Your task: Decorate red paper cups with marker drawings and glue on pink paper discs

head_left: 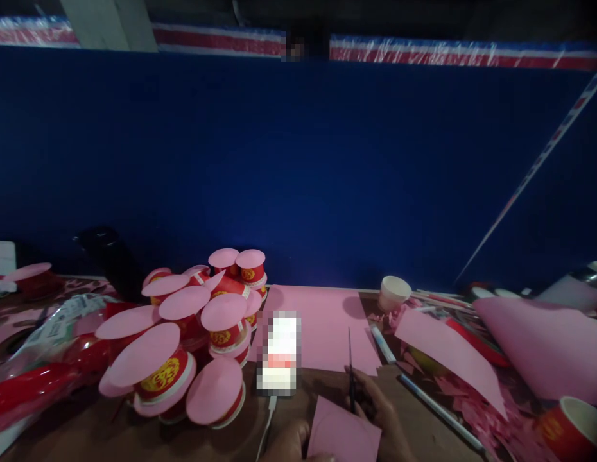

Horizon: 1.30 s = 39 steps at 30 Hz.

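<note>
My left hand (pixel 287 443) is at the bottom edge, partly cut off, with its fingers closed on a small piece of pink paper (pixel 344 431). A faint curved line runs across that paper. Just right of it, my right hand (pixel 375 407) is closed round a pair of scissors (pixel 351 369), whose dark, thin blades point away from me, seen nearly edge-on. The blades look closed and apart from the paper's curved line. Beyond both hands, a large pink sheet (pixel 322 327) lies flat on the table.
Left stands a cluster of red paper cups with pink paper discs (pixel 215 390). A phone with a pixelated screen (pixel 282 353) and cable lies centrally. Rightward are a white cup (pixel 395 293), a pen (pixel 382 344), pink scraps (pixel 486 410) and a red cup (pixel 575 427). Behind rises a blue partition (pixel 298 173).
</note>
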{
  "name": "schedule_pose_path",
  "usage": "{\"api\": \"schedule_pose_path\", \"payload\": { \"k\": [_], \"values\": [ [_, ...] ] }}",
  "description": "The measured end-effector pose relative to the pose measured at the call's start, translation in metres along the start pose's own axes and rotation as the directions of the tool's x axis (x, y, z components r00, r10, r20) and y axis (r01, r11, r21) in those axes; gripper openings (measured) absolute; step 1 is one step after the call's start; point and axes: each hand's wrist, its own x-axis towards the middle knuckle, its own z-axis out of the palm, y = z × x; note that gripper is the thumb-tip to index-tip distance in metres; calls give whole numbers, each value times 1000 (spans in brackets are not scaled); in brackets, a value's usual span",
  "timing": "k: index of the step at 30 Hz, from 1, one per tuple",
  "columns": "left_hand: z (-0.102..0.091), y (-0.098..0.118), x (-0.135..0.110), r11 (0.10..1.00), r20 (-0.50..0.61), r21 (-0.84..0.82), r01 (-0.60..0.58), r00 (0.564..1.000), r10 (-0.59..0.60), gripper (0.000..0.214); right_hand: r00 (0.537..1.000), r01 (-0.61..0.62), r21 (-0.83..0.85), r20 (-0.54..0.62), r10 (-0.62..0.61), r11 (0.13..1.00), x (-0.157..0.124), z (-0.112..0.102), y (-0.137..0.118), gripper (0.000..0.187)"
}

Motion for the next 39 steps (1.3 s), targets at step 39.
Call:
{"api": "schedule_pose_path", "payload": {
  "k": [39],
  "values": [
    [26, 32, -24, 943, -110, 318, -100, 984, 142, 28, 962, 186, -644, -35, -272, 742, -27, -38, -46, 30]
  ]
}}
